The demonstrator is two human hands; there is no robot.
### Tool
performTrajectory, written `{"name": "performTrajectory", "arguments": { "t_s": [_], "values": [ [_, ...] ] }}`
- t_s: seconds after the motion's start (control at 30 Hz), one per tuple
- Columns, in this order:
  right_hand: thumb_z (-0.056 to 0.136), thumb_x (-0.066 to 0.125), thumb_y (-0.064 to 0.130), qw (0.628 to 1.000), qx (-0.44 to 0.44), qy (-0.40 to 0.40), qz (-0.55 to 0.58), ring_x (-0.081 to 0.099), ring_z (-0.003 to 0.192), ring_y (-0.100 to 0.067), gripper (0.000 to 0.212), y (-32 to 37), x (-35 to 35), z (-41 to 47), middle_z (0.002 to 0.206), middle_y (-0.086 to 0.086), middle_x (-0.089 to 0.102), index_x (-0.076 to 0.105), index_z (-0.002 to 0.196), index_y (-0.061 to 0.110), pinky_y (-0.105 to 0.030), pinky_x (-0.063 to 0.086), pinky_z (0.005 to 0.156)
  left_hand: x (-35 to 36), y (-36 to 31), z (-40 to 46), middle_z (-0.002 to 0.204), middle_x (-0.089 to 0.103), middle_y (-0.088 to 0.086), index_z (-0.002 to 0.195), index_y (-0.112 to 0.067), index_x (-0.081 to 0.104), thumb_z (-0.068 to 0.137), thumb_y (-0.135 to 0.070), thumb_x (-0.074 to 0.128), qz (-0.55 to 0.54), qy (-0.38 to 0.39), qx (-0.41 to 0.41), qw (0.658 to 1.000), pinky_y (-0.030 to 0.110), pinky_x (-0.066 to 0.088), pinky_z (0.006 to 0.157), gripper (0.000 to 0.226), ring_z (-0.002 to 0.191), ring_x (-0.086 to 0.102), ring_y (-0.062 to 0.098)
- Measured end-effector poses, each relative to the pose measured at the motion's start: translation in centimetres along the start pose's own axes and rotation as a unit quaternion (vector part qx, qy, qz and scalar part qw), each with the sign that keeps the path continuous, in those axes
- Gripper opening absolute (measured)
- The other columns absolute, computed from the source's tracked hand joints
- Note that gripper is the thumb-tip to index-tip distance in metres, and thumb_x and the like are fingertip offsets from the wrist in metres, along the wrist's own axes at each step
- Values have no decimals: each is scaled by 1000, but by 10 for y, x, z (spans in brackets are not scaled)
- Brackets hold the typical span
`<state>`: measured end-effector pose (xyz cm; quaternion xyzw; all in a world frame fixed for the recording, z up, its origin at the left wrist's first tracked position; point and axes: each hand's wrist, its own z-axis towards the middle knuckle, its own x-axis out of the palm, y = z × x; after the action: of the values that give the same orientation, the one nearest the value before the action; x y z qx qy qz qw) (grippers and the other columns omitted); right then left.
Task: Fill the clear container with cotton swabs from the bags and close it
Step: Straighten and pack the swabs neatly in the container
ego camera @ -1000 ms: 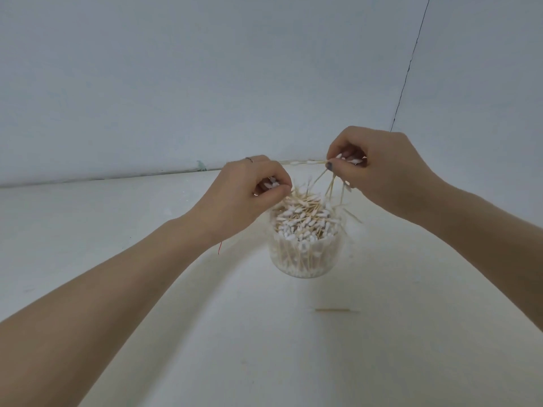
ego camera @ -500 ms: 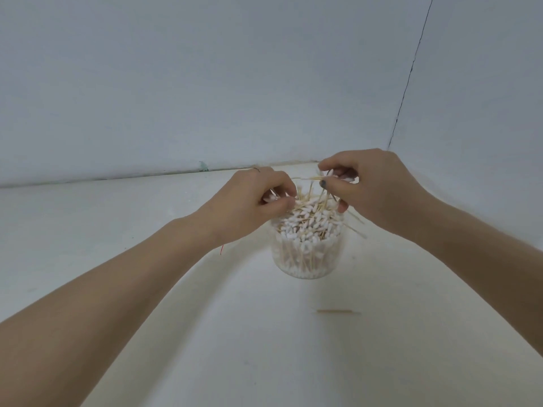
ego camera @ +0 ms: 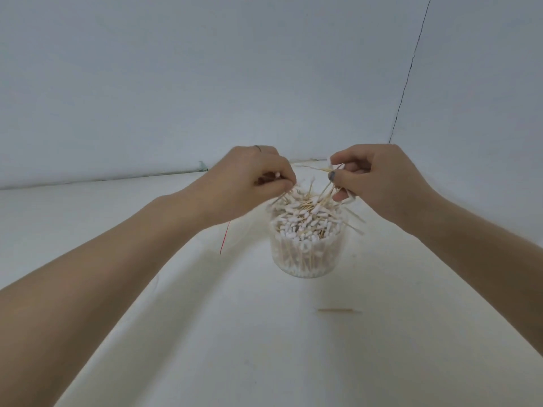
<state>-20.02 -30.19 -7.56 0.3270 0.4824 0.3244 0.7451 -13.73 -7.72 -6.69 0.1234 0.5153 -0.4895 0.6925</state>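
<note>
Left hand (ego camera: 249, 183) and right hand (ego camera: 373, 177) each pinch a few wooden-stemmed cotton swabs (ego camera: 305, 214) above the clear round plastic container (ego camera: 305, 257) on the white desk (ego camera: 264, 333). Heap overfull: stand swabs upright, tuck overhanging ones inside the rim.

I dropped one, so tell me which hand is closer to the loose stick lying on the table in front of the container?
Right. The right hand is up over the container's rim, nearly above the loose stick; the left hand is off to the stick's left.

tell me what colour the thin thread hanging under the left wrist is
Red. The thread shows in the head view, dangling below the left wrist beside the clear container.
</note>
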Motion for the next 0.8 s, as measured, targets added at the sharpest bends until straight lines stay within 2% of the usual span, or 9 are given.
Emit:
{"name": "performTrajectory", "arguments": {
  "t_s": [0.07,0.17,0.27,0.47,0.53,0.63,0.67,0.73,0.8],
  "values": [
    [92,68,9,1000,8,4,5,74,61,-9,14,-1,0,-1,83,-14,62,70,102,19,-41,53,76,-8,-2,-2,93,70,-6,95,-19,78,96,-17,70,-37,-15,-41,998,18,49,78,8,82,64,6],
    [93,67,10,1000,7,7,-3,74,61,-8,15,-2,2,-2,83,-9,65,69,102,21,-28,50,71,-18,-3,-7,79,73,-5,95,-18,78,97,-17,69,-116,-31,-99,988,12,49,73,9,71,68,5],
    [93,67,11,1000,2,-1,-9,74,62,-7,16,-1,4,-2,79,2,65,70,107,19,-18,49,65,-19,-7,-12,71,73,-2,96,-13,76,99,-13,66,-196,-36,-117,973,13,51,73,10,68,69,7],
    [92,67,10,1000,7,-6,8,74,63,-9,18,0,8,-3,78,3,65,71,110,14,-31,54,73,7,-4,-26,80,73,10,98,-5,74,99,-7,64,-319,-14,-162,934,26,58,79,10,74,69,14],
    [92,67,10,1000,4,-5,-2,74,64,-9,19,-1,9,-3,78,3,64,71,110,14,-28,53,71,16,0,-29,78,72,7,98,-5,73,99,-7,64,-320,-8,-189,928,29,59,84,10,74,69,15],
    [92,65,10,1000,-2,-8,-11,74,64,-9,20,-3,10,-5,88,-4,65,70,109,18,-33,55,74,23,1,-33,74,71,1,99,-5,71,101,-9,62,-296,-10,-216,930,32,58,86,11,72,68,13],
    [92,64,10,1000,-4,-8,-13,74,64,-8,20,-3,10,-5,91,-5,66,70,109,19,-30,54,71,24,0,-33,73,72,0,99,-5,71,101,-11,61,-284,-8,-221,933,37,57,87,11,72,68,11],
    [92,63,10,1000,-7,-9,-14,74,64,-6,20,-6,11,-5,91,-3,65,69,109,21,-14,48,59,24,-2,-34,74,73,-1,98,-8,70,102,-15,62,-257,0,-228,939,46,55,91,12,74,69,10],
    [92,63,11,1000,-8,-10,-20,73,62,-5,20,-7,13,-5,89,2,64,69,108,21,-6,42,55,23,-3,-34,76,74,-1,98,-9,70,101,-16,62,-248,-2,-232,941,42,55,89,11,75,70,9]
  ]
}}
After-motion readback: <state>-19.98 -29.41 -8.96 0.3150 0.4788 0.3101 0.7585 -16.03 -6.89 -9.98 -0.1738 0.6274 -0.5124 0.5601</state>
